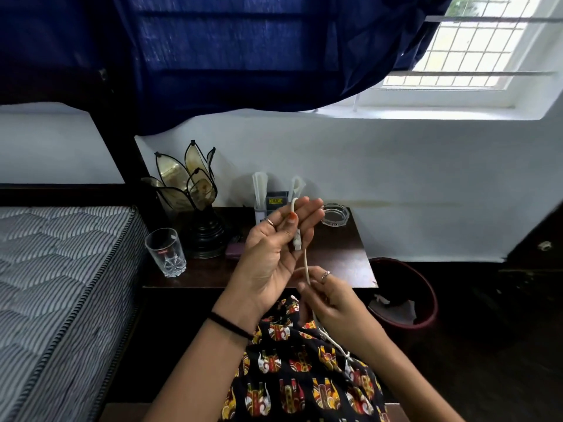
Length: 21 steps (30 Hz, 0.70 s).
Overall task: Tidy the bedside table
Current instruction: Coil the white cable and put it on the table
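The left hand (275, 254) is raised palm-up over the front of the dark wooden tabletop (341, 257), its fingers partly curled rather than closed into a fist; the thumb presses a white charging cable (307, 266) against the fingers, with the cable looped over the fingertips and its connector end hanging down across the palm side. A ring shows on one finger and a black band circles the wrist. Below and to the right, the right hand (327, 296) is loosely closed around the same cable, pinching it between thumb and forefinger, a ring on one finger; from there the cable runs down across the patterned black, red and yellow garment (292, 388) on the person's lap. On the tabletop behind the hands stand a clear drinking glass (166, 252) near the left front corner, a lamp with petal-shaped glass panels (190, 193) on a black ribbed base, a small purple object (234, 249) just beside that base, a holder with white items sticking up (268, 202) against the wall, and a clear glass ashtray (335, 214) at the back right. A striped mattress (61, 284) lies to the left of the tabletop, and a dark red waste bin (405, 296) sits on the floor to its right, with paper inside it
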{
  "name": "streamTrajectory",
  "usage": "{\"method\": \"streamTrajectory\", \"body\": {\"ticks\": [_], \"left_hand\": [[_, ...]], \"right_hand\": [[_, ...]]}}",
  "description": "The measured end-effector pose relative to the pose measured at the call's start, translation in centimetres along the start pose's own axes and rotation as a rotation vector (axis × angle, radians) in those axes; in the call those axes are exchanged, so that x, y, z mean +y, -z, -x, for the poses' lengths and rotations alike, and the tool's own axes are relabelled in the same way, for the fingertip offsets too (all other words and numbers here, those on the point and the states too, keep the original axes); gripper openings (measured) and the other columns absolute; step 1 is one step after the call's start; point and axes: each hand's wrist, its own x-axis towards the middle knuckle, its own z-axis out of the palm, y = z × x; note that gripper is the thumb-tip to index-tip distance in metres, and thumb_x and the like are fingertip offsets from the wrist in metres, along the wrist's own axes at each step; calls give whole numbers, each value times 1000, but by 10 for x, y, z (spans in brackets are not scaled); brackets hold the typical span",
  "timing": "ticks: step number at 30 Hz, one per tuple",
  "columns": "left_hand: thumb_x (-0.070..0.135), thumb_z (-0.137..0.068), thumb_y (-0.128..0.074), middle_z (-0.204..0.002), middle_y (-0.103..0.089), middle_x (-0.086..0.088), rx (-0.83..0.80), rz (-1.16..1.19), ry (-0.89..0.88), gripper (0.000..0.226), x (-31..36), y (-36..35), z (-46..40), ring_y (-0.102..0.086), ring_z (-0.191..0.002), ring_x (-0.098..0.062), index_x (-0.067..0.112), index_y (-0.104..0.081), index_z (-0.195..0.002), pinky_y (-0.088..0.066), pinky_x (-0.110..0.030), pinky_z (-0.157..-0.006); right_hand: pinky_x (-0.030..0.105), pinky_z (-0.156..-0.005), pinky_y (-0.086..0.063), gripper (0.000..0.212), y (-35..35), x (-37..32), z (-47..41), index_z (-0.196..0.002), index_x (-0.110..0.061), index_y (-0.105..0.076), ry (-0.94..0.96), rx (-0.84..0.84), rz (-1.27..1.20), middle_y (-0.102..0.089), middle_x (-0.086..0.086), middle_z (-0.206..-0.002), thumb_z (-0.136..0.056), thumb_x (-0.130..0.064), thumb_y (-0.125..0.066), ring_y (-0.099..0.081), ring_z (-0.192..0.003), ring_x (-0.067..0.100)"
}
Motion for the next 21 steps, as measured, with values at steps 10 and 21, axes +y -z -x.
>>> {"method": "streamTrajectory", "body": {"ticks": [10,21], "left_hand": [[-5,-93,-43,-110,-70,-5,140,-91,-181,28,7,2,-16,-66,-104,-14,-1,-54,-119,-52,-20,-86],[-10,-88,-52,-110,-69,-5,132,-473,-293,32,2,3,-19,-67,-103,-14,3,-55,-117,-51,-22,-91]], "right_hand": [[32,-77,-55,16,8,5,14,-88,-29,-59,-110,-34,211,-66,-5,-81,-98,-26,-47,-62,-78,5],[15,-75,-50,28,21,-23,6,-120,-28,-61,79,89,524,-67,-18,-96,-98,-33,-45,-61,-86,-4]]}}
